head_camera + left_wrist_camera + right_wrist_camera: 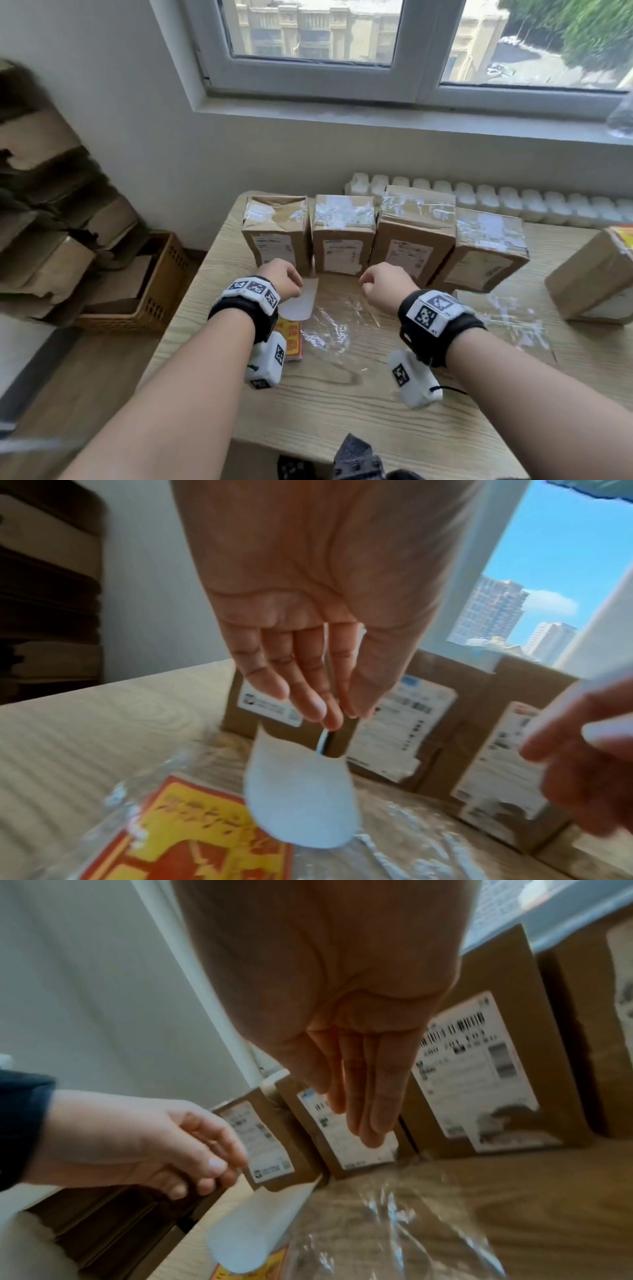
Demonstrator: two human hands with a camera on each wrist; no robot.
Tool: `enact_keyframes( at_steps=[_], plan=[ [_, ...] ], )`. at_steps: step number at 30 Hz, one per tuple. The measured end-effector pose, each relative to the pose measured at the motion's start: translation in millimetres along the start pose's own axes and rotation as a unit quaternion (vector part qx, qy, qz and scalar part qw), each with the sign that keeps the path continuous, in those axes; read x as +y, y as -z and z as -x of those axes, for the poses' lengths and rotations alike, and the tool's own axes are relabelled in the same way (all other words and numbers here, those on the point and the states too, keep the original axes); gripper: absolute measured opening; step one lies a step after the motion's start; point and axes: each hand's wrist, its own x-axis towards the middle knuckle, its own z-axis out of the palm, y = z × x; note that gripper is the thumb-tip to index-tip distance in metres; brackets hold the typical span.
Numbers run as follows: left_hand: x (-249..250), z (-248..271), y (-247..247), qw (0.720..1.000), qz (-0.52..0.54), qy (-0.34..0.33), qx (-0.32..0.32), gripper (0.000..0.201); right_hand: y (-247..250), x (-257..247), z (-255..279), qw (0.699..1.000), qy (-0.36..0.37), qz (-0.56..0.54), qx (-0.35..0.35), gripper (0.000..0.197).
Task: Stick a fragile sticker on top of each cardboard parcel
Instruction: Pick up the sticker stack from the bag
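Note:
Four cardboard parcels stand upright in a row at the back of the table: the first [277, 229], the second [342, 236], the third [411, 233], the fourth [486, 253]. Their taped tops carry no sticker. My left hand [294, 284] [337, 718] hovers before the first parcel and pinches the top edge of a curved white sheet [299, 301] [301, 799] [253, 1229], which hangs down. Under it lies a red and yellow sticker stack [293, 342] [192, 831] in a clear bag [342, 322]. My right hand [364, 282] [356, 1123] hangs before the third parcel, fingers together, nothing visible in them.
A fifth parcel [596, 277] at the table's right edge bears a red and yellow sticker [623, 236]. More clear film [507, 318] lies beside it. A radiator [513, 202] runs behind the table [342, 394]. Left of it stand a woven basket [161, 284] and cardboard stacks [51, 222].

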Motion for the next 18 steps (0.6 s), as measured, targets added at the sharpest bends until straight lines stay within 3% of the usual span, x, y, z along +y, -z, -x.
enact_keyframes(
  at_steps=[7,10,12,13,15,18],
  plan=[
    [-82,-30,-9,0.993,-0.021,0.113,0.019,0.027,-54,17,-34,0.974,-0.224,-0.036,0.017,0.018],
    [-96,-38,-24,0.990,-0.014,0.139,0.015,0.045,-73,31,-41,0.940,-0.290,-0.181,-0.024,0.023],
    [-98,-42,-34,0.988,-0.002,0.153,0.008,0.062,-82,35,-45,0.894,-0.303,-0.324,-0.064,0.032],
    [-99,-44,-38,0.987,-0.001,0.158,0.008,0.070,-87,39,-50,0.890,-0.299,-0.340,-0.053,0.029],
    [-99,-46,-43,0.986,0.000,0.167,0.008,0.079,-89,38,-56,0.897,-0.286,-0.336,-0.001,0.015],
    [-100,-45,-44,0.985,-0.005,0.168,-0.027,0.092,-84,29,-48,0.934,-0.236,-0.264,0.043,0.016]
  ],
)
